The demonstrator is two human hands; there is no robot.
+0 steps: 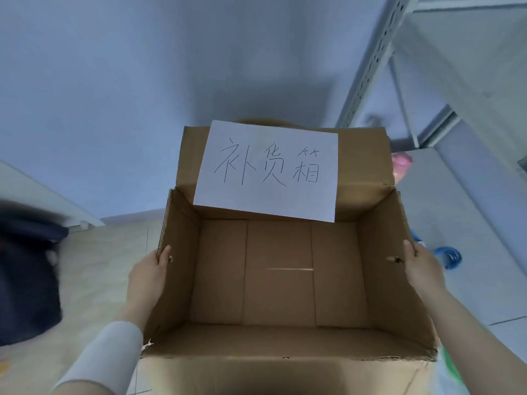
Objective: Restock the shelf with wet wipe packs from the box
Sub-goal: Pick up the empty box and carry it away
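Observation:
An open brown cardboard box [278, 277] fills the middle of the view, its inside bare with no packs visible. A white paper sheet [266, 169] with handwritten characters is stuck to its raised far flap. My left hand [148, 276] grips the box's left wall, thumb hooked over the rim. My right hand [422, 269] grips the right wall the same way. The box is held up off the floor between both hands. A pink pack [401, 163] peeks out behind the box's right corner on a shelf board.
A white metal shelf rack [379, 52] with a perforated post rises at the upper right. A coiled blue cable [449, 256] lies right of the box. A dark blurred shape [27, 275] sits at the left over pale floor tiles. A plain wall stands ahead.

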